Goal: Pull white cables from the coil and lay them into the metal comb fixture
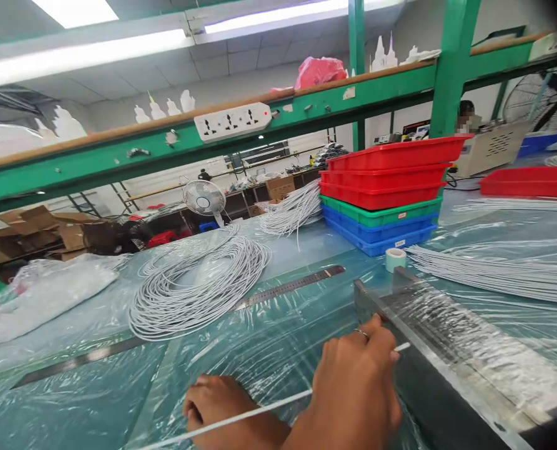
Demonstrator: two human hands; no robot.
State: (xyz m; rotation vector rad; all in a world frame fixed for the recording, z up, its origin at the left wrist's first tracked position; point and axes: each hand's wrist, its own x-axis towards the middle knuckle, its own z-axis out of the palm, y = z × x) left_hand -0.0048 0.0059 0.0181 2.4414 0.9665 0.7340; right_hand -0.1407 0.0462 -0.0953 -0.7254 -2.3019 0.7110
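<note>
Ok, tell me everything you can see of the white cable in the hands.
The white cable is thin, round and looks plastic-sheathed. It is stretched nearly straight, slanting up from the lower left to the right over the plastic-covered table. The left hand grips it low down; the right hand pinches it further along. Its cut tip pokes out past the right fingers, beside the grey metal bar.

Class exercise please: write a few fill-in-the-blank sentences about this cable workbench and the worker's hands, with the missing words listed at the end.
1. Both hands, the left hand and the right hand, hold one white ____.
2. The top three stacked trays are ____ in colour.
3. The ring sits on the ____ hand.
4. The power strip is fixed to a ____ beam.

Missing words: cable; red; right; green
</note>
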